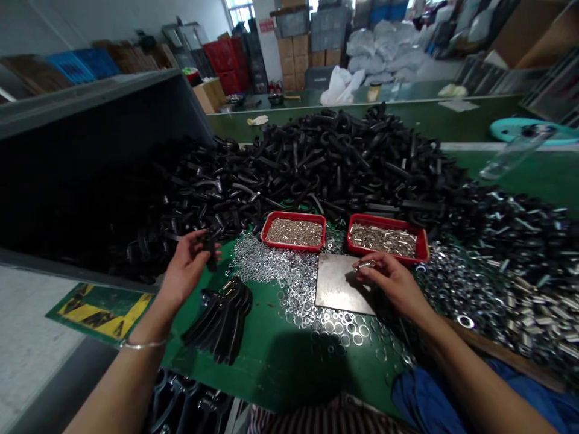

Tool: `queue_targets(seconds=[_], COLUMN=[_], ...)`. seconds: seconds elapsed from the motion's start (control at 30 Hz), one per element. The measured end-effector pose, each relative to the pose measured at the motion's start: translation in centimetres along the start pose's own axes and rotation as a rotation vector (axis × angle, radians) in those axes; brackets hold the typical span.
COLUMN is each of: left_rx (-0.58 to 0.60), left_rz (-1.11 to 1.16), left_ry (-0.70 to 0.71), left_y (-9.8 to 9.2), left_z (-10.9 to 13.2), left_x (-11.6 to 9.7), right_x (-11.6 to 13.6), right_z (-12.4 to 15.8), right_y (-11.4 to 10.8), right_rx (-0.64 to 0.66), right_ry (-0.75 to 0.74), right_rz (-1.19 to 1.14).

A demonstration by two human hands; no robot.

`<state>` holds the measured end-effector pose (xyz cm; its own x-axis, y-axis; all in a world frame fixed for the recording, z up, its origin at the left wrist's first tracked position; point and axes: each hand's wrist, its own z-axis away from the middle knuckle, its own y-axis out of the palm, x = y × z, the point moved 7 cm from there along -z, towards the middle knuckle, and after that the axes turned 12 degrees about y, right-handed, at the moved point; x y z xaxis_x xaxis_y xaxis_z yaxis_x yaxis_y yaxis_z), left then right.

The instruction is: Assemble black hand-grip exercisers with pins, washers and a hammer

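1. The step in hand appears to be steadying one small piece in each hand. A light but firm pinch should do it, since the ridged silvery metal piece (366, 264) looks small enough to slip.
2. Holding that piece above the flat, square grey metal plate (339, 286) seems wise: a drop there would be easier to find than among the loose, shiny silver metal rings (260, 260).
3. The small black part (210, 252) probably calls for a fingertip hold that leaves most of it exposed, turned so its detail can be seen.
4. The left hand (186, 265) is raised near the large heap of curved black pieces (353, 154), above and left of the fanned cluster of long black handles (230, 322). Its thumb and fingers close on the black part; the exact contact is too dark to tell.
5. The right hand (392, 280) reaches in over the plate's right edge, just in front of the red rectangular tray of metal pins (423, 248). Thumb and fingertips pinch the ridged piece, pointing it leftward.
6. Both forearms angle inward from the lower corners, hands well apart.
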<state>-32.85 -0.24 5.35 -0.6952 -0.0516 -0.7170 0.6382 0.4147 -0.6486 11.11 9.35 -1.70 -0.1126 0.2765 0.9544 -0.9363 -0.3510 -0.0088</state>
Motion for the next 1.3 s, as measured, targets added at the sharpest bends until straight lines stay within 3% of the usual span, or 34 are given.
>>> queue_targets(seconds=[0.07,0.17,0.27,0.37,0.53,0.7,0.77,0.8,0.87,1.0,1.1,1.2,1.3], left_rx=[0.086,0.380,0.485,0.480,0.442,0.881,0.947,0.924,0.770,0.377,0.355,0.417,0.394], left_rz=[0.291,0.715,0.925,1.050,1.355,1.276,1.180,1.130,1.045,0.985,0.954,0.935,0.950], left_ry=[-0.004,-0.059,-0.076,-0.117,-0.324,-0.330,-0.301,-0.283,-0.239,-0.190,-0.162,-0.126,-0.121], left_y=[4.7,14.9,22.4,26.0,27.3,27.8,27.8,27.8,27.2,25.0,24.6,25.4,26.2], left_z=[2.5,6.9,8.9,9.0,9.6,12.4,12.7,12.4,11.1,7.4,5.6,4.9,5.2], left_x=[-5.1,-11.3,-14.1,-14.7,-15.3,-17.3,-17.2,-16.9,-15.8,-13.3,-13.0,-14.0,-14.7], right_x=[-0.7,-1.4,-1.3,-0.7,-0.5,-0.2,0.0,0.1,0.3,-0.3,-1.8,-2.8,-3.2], right_z=[0.1,0.6,1.4,2.3,2.4,2.0,2.1,2.2,2.4,3.2,3.1,2.4,2.0], right_y=[0.5,1.2,1.4,1.1,1.0,1.9,1.7,1.2,-1.3,-9.2,-13.0,-13.9,-14.2], right_rx=[0.017,0.025,-0.005,-0.056,-0.047,0.097,0.133,0.125,0.029,-0.329,-0.408,-0.409,-0.362], right_ry=[0.036,0.070,0.070,0.023,-0.030,-0.085,-0.102,-0.114,-0.163,-0.256,-0.201,-0.174,-0.171], right_rz=[-0.092,-0.178,-0.203,-0.214,-0.136,0.039,0.104,0.152,0.309,0.802,1.140,1.354,1.401])
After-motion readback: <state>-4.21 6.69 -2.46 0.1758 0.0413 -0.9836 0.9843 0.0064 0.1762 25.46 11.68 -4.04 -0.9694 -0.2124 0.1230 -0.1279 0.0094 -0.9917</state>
